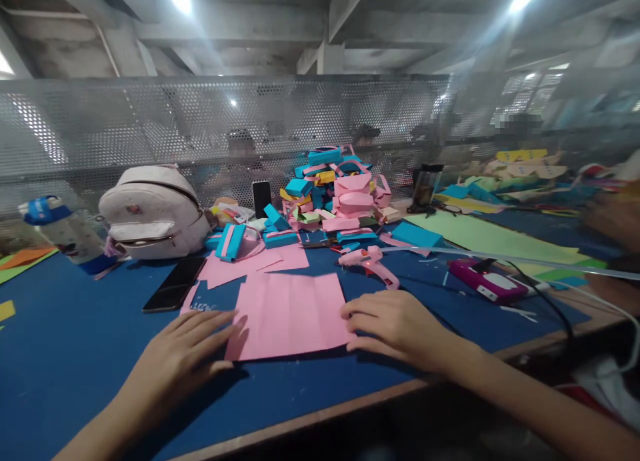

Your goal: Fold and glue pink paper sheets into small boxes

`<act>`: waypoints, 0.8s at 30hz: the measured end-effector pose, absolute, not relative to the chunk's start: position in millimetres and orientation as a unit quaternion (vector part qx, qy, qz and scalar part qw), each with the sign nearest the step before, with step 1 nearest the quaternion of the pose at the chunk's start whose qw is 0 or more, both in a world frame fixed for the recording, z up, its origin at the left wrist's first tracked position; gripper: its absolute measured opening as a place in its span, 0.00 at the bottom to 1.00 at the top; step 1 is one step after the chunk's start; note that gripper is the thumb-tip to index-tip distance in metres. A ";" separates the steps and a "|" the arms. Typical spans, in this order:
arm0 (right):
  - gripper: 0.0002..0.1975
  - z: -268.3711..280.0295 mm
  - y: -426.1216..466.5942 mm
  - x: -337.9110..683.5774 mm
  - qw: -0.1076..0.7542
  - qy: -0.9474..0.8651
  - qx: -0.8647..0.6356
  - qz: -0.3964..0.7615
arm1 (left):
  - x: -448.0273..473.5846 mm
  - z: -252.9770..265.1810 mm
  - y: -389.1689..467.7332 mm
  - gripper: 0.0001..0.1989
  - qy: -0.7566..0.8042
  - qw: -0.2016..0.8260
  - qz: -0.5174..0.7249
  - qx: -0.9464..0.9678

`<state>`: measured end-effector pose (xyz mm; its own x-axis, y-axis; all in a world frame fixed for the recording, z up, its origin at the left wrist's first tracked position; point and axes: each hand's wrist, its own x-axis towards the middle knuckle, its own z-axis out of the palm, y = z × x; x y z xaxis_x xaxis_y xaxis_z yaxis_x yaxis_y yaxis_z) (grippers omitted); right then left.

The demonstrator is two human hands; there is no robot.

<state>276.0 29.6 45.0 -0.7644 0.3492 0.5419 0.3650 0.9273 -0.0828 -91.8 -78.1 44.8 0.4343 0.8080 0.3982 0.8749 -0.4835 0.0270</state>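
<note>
A creased sheet of pink paper (290,314) lies in front of me on the blue tabletop (280,394). My left hand (185,354) is at its left edge, fingers stretched out and their tips over the paper. At the right edge rests my right hand (390,324), fingers apart and touching the sheet. Just beyond that hand lies a pink hot glue gun (370,264), its nozzle to the left. More pink paper (255,264) sits behind the sheet, partly under a small folded blue paper piece with a pink strip (231,242).
A heap of folded blue, pink and yellow paper pieces (335,194) stands at the back. To the left are a black phone (175,284), a pale backpack (153,214) and a water bottle (70,237). A purple power strip (487,281) with cables lies right, near a person's blurred hand (613,221).
</note>
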 end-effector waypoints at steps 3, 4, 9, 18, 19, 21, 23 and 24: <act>0.11 34.1 31.5 271.4 0.212 -0.939 -0.264 0.059 | -93.4 35.3 -72.9 0.26 -0.603 -0.014 -0.224 -0.766; 0.14 31.6 32.4 269.6 0.208 -0.928 -0.297 0.077 | -91.5 33.1 -71.4 0.26 -0.620 -0.059 -0.248 -0.742; 0.15 28.9 32.0 258.5 0.241 -0.903 -0.322 0.152 | -74.2 27.3 -60.5 0.31 -0.603 -0.205 -0.323 -0.700; 0.27 32.3 24.7 250.2 0.380 -0.858 -0.275 0.210 | -56.6 45.2 -41.4 0.41 -0.513 -0.276 -0.508 -0.635; 0.26 32.2 25.1 250.6 0.386 -0.854 -0.278 0.209 | -56.7 46.3 -42.2 0.41 -0.513 -0.276 -0.508 -0.635; 0.24 32.7 26.8 251.7 0.397 -0.849 -0.286 0.198 | -57.5 48.3 -46.4 0.39 -0.531 -0.264 -0.492 -0.638; 0.22 34.8 29.0 253.0 0.414 -0.845 -0.290 0.177 | -58.3 51.9 -53.3 0.35 -0.561 -0.230 -0.459 -0.650; 0.21 36.7 29.9 253.6 0.425 -0.842 -0.288 0.166 | -58.3 55.1 -57.1 0.32 -0.567 -0.210 -0.442 -0.662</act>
